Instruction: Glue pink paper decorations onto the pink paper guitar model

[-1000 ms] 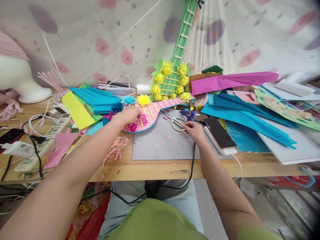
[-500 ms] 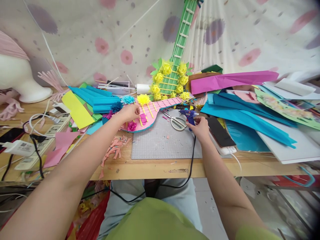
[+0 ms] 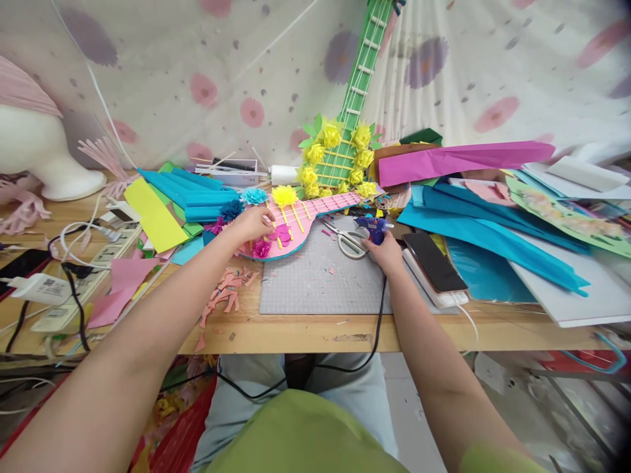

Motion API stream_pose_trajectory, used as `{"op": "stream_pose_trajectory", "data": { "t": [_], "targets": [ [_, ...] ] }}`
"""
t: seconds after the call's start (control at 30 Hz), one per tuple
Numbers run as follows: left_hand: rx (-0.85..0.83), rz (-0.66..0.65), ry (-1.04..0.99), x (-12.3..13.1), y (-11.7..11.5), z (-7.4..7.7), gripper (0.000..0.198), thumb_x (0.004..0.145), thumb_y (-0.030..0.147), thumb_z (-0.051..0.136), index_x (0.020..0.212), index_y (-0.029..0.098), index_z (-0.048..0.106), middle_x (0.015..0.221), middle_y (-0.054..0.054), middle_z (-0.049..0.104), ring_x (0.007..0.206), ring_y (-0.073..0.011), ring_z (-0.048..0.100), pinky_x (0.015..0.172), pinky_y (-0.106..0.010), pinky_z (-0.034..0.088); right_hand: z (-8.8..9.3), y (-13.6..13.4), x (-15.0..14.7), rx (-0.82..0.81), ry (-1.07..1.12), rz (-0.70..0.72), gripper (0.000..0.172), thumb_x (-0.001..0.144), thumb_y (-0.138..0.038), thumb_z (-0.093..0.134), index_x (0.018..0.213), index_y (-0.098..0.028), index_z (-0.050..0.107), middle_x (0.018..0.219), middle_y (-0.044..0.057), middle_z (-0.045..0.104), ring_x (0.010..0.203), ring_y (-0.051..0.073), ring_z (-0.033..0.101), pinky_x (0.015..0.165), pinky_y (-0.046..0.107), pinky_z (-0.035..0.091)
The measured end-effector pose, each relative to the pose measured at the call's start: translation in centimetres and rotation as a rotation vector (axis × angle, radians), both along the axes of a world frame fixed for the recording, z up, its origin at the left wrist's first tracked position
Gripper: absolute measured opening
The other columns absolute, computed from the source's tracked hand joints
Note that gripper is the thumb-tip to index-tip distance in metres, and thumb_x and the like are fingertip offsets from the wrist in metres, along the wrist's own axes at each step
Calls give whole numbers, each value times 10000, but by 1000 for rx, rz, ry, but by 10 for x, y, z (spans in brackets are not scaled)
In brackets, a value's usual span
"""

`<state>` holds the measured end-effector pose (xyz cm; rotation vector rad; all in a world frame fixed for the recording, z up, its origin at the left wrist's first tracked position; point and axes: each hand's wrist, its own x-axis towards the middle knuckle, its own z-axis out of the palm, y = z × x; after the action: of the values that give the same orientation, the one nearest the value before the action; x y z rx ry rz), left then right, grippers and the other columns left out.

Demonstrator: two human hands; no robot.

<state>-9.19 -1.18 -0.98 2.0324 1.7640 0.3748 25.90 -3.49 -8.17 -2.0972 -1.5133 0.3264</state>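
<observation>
- At the far left, a white foam head (image 3: pixel 73 157) stands on the wooden table (image 3: pixel 296 332), with a power strip (image 3: pixel 118 253) nearer me.
- Next come a yellow sheet (image 3: pixel 155 217) and, farther back, folded blue paper (image 3: pixel 192 194); pink scraps (image 3: pixel 224 292) lie nearer the table's edge.
- The left hand (image 3: pixel 251 225) is over the left part of a pink paper guitar (image 3: pixel 305 230), fingers bent beside a pink flower (image 3: pixel 280 235); I can't make out whether they pinch anything.
- That guitar lies mid-table, partly over a grey cutting mat (image 3: pixel 320 286), its neck pointing right.
- Behind it, a green guitar (image 3: pixel 362 72) with yellow flowers leans upright.
- Scissors (image 3: pixel 345 234) rest on the mat, just left of the right hand.
- The right hand (image 3: pixel 387 253) is wrapped around the handle of a blue glue gun (image 3: pixel 373 226), at the mat's far right.
- Right of that hand lies a black phone (image 3: pixel 434 261), with more blue paper (image 3: pixel 493 230) beyond.
</observation>
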Motion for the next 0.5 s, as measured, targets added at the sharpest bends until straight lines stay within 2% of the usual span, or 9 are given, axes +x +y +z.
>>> {"op": "stream_pose_trajectory", "data": {
  "t": [0.1, 0.33, 0.5],
  "targets": [
    [2, -3, -21, -3, 1, -4, 285, 652, 220, 668, 934, 178, 669, 823, -31, 730, 709, -159, 662, 583, -220, 440, 3, 0, -2, -56, 15, -48, 483, 708, -456, 644, 1060, -130, 584, 1021, 174, 675, 924, 300, 636, 766, 359, 462],
    [39, -39, 11, 1, -4, 2, 125, 696, 255, 641, 776, 187, 708, 809, -26, 731, 691, -149, 636, 604, -232, 424, 1, 1, 0, -40, 4, -47, 463, 717, -474, 618, 1037, -140, 595, 986, 167, 683, 880, 296, 639, 748, 361, 460],
    [76, -52, 30, 0, -3, 3, 180, 728, 303, 592, 741, 189, 731, 786, -31, 732, 694, -162, 625, 598, -244, 415, 2, 0, 0, -24, 15, -39, 442, 713, -475, 611, 1013, -152, 617, 936, 145, 694, 863, 292, 636, 733, 354, 460]
  ]
}}
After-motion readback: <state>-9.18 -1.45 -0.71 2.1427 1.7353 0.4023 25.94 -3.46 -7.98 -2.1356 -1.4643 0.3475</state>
